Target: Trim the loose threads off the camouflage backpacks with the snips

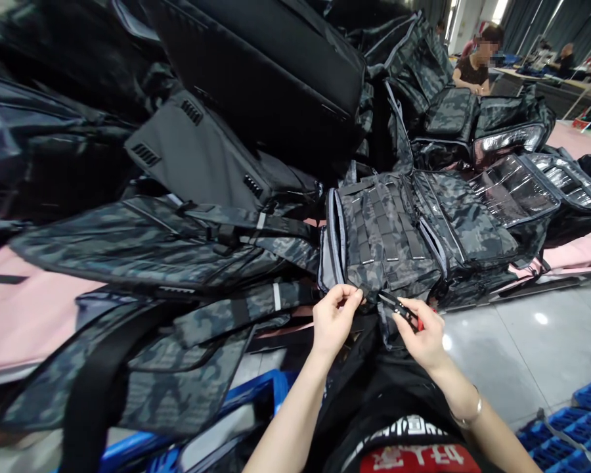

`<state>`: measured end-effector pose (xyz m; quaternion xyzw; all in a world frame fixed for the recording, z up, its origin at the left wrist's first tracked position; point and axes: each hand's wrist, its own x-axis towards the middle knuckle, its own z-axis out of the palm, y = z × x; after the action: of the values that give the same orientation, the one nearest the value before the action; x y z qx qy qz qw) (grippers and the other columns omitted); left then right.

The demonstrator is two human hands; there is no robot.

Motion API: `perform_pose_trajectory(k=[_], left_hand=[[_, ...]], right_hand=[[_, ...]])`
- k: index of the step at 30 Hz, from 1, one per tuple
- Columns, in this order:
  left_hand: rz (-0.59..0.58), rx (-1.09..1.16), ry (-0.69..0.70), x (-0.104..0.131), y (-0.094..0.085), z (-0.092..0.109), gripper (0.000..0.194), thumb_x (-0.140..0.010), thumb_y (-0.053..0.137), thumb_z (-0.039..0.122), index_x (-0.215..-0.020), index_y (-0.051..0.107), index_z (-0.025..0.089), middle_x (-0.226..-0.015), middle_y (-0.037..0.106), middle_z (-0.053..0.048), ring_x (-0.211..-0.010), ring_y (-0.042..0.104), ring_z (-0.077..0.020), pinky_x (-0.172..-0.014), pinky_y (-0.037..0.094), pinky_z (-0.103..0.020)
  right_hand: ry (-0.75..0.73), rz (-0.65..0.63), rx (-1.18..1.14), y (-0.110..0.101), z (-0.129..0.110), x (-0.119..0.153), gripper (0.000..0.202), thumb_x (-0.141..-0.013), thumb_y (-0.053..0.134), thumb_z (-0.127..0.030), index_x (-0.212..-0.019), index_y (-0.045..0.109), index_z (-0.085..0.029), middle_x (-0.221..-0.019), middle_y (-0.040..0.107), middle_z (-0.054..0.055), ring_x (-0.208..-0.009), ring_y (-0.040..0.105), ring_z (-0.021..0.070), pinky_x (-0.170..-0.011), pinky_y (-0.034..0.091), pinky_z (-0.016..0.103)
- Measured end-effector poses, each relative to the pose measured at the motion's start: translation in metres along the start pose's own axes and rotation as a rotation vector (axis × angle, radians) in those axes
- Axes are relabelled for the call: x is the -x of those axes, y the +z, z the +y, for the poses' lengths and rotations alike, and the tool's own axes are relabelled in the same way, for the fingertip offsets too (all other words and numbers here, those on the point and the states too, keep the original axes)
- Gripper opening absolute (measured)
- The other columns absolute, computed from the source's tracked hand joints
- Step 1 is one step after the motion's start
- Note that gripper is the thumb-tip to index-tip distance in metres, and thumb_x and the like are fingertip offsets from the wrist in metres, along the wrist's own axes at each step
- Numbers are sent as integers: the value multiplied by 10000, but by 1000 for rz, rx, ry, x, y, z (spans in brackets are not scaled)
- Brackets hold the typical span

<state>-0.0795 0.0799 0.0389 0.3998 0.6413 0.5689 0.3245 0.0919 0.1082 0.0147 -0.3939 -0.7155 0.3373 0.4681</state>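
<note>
A dark camouflage backpack lies in front of me, with webbing rows on its face and a zipped pocket gaping at its left side. At its near edge my left hand is closed in a pinch on a small dark bit of the bag; whether that is webbing or thread is too small to tell. My right hand grips a pair of thread snips, black with a red part. The blades point left towards the pinched spot, a short gap from my left fingertips.
Black and camouflage bags are heaped behind, and a camouflage panel with straps spreads at left over the pink table cover. Blue crates stand low at right, another blue bin below. A person sits farther back.
</note>
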Motion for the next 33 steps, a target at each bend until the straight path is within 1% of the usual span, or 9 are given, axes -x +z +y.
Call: perform_pose_trajectory(k=[3, 6, 9, 12, 17, 22, 27, 30, 33], left_hand=[[-5, -9, -14, -1, 1, 3, 226, -730, 594, 372, -662, 566, 159, -615, 587, 0, -598, 536, -127, -594, 438, -244], [-20, -6, 0, 0, -1, 3, 224, -726, 590, 370, -656, 552, 160, -612, 571, 7, -595, 524, -123, -592, 430, -238], [-38, -37, 32, 0, -4, 4, 246, -749, 560, 377, -628, 537, 164, -599, 556, 14, -588, 520, -121, -583, 418, -232], [-68, -149, 80, -3, -4, 7, 293, -802, 495, 402, -630, 562, 174, -575, 571, 15, -588, 544, -130, -589, 419, -236], [-111, -518, 173, -12, 16, 20, 266, -838, 468, 394, -807, 659, 211, -760, 674, -10, -760, 606, -174, -690, 430, -276], [-52, -743, 159, -19, 38, 28, 263, -857, 451, 363, -825, 666, 216, -833, 672, -32, -843, 599, -204, -698, 419, -291], [-71, -783, 133, -24, 36, 31, 232, -863, 425, 273, -870, 651, 223, -912, 676, -24, -842, 608, -195, -644, 398, -272], [-79, -785, 127, -27, 36, 32, 212, -842, 458, 291, -807, 656, 224, -838, 673, -21, -770, 604, -189, -589, 376, -264], [-22, -725, 176, -29, 39, 27, 193, -816, 475, 266, -701, 616, 203, -717, 638, -11, -667, 577, -165, -569, 367, -255]], right_hand=[[-209, -21, 172, 3, -1, -2, 243, -802, 590, -225, -1040, 624, -192, -878, 697, 86, -734, 648, 188, -644, 519, 291], [-270, -34, 213, 7, 0, -8, 222, -822, 561, -214, -1031, 633, -194, -820, 702, 65, -669, 644, 168, -608, 519, 280], [-200, -19, 115, 9, 0, -12, 175, -830, 551, -229, -975, 642, -192, -857, 704, 62, -745, 655, 166, -623, 523, 257], [-15, 26, 15, 6, 4, -12, 157, -822, 563, -281, -930, 633, -191, -853, 694, 49, -735, 648, 155, -608, 518, 240], [213, 132, 44, -2, 11, -14, 224, -796, 585, -352, -944, 605, -184, -825, 681, 34, -686, 628, 145, -638, 516, 255], [210, 155, 123, -7, 12, -17, 239, -796, 577, -371, -954, 604, -193, -833, 684, 31, -691, 628, 146, -657, 514, 260], [163, 130, 165, -10, 11, -20, 222, -809, 559, -356, -951, 604, -192, -800, 678, 22, -672, 629, 139, -640, 514, 245], [117, 119, 181, -10, 9, -22, 208, -816, 546, -347, -938, 608, -190, -804, 678, 25, -669, 628, 135, -627, 512, 234], [76, 95, 224, -9, 8, -23, 201, -824, 534, -340, -940, 608, -194, -844, 686, 31, -702, 638, 142, -637, 511, 233]])
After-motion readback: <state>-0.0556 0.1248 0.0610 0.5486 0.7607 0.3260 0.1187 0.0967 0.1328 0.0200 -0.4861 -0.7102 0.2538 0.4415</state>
